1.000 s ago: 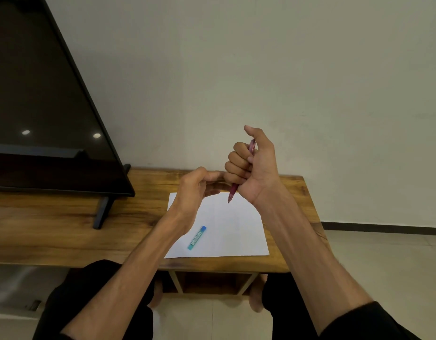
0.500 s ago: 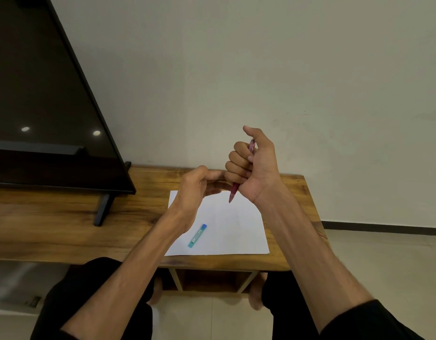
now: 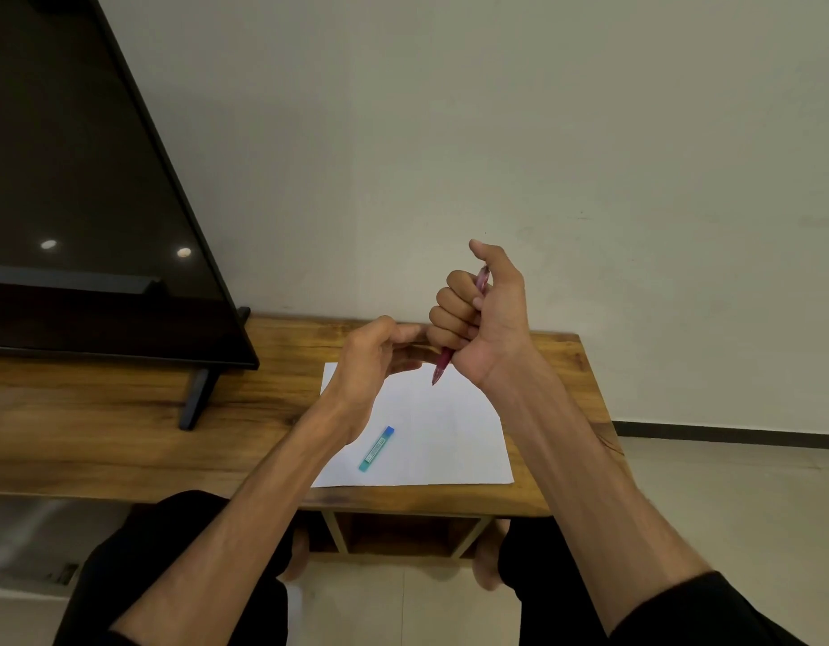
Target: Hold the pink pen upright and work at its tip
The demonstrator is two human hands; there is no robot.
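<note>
The right hand [image 3: 485, 319] is clenching a red pen [image 3: 439, 369] upright, tip down, above the paper [image 3: 431, 440] on the table [image 3: 123, 412]. The left hand [image 3: 373, 356] is curling beside it; whether it is pinching anything is unclear. Steadying the pen firmly looks wise.

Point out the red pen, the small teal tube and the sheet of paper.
red pen [image 3: 439, 368]: head view, on the lower barrel below the right hand's fingers.
small teal tube [image 3: 374, 450]: head view, on its labelled middle.
sheet of paper [image 3: 450, 440]: head view, on a bare white part.
</note>
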